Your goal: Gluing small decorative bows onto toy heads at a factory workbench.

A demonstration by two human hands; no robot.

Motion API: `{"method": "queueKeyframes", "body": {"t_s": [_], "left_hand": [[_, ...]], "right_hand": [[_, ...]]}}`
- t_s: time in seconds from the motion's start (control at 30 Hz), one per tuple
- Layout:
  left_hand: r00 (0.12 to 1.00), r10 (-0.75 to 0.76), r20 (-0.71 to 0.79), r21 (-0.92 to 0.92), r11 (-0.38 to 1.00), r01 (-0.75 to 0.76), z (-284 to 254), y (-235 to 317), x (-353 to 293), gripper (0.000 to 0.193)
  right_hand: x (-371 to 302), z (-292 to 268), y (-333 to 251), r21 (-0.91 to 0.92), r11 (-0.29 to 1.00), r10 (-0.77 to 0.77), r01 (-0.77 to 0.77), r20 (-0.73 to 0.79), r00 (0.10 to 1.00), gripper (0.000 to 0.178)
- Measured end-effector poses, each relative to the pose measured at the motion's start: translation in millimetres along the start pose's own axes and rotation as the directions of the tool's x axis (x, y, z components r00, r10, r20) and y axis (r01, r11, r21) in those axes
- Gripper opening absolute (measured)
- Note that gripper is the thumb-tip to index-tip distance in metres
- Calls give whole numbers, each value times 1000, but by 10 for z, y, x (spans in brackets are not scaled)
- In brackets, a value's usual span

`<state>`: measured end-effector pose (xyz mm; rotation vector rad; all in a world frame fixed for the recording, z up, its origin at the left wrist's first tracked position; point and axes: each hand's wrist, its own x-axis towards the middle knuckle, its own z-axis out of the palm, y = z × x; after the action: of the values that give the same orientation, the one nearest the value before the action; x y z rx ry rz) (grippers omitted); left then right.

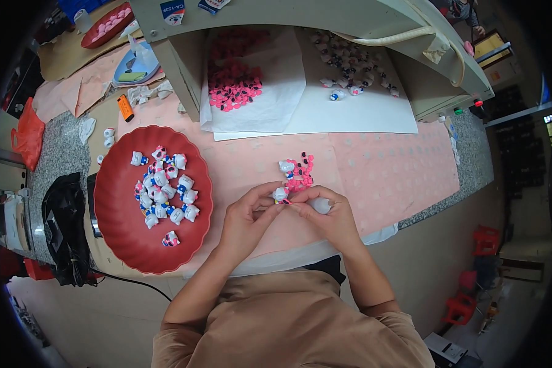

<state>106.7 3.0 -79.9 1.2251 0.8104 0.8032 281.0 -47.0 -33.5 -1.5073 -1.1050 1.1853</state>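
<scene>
1. Left hand [248, 214]: one, bare; thumb and fingers closed on the held figurine, at its left side.
2. Right hand [331, 221]: one, bare; thumb and forefinger pinched together at the figurine's right side, grasping it there. Whether a separate bit sits between these fingertips cannot be told.
3. Held figurine [281, 195]: one, small, white head uppermost; between both hands, above the pink mat [386, 184], partly covered by fingers.
4. Pink bits [299, 182]: a small loose cluster, some with black, on the mat just beyond the hands.
5. Second figurine [286, 166]: one, white and blue, at the left edge of that cluster.
6. Translucent piece [321, 205]: one, whitish, beside the right hand and partly hidden by it; kind unclear.
7. Red plate [115, 208]: one, large, scalloped, left of the hands. Bears a group of white, blue and pink figurines [159, 191], plus one lying apart [170, 239] toward the near side.
8. Shelf [178, 80]: one, grey-green, beyond the mat. Within: at left, a heap of pink-and-black pieces [234, 92] on a white sheet [282, 92]; at right, further figurines [354, 67].
9. Orange object [126, 108]: one, oblong, beyond the plate.
10. Blue tray [118, 75]: one, farther back, holding a green block [132, 77].
</scene>
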Motion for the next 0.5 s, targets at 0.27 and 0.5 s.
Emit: {"method": "queueKeyframes", "body": {"t_s": [0.27, 0.5], "left_hand": [[999, -17, 42, 91, 996, 13, -9, 66, -4, 43], [996, 64, 63, 100, 993, -70, -22, 57, 6, 41]], "right_hand": [[41, 31, 12, 128, 982, 136, -139, 34, 990, 9], [90, -29, 58, 175, 969, 167, -177, 68, 984, 21]]}}
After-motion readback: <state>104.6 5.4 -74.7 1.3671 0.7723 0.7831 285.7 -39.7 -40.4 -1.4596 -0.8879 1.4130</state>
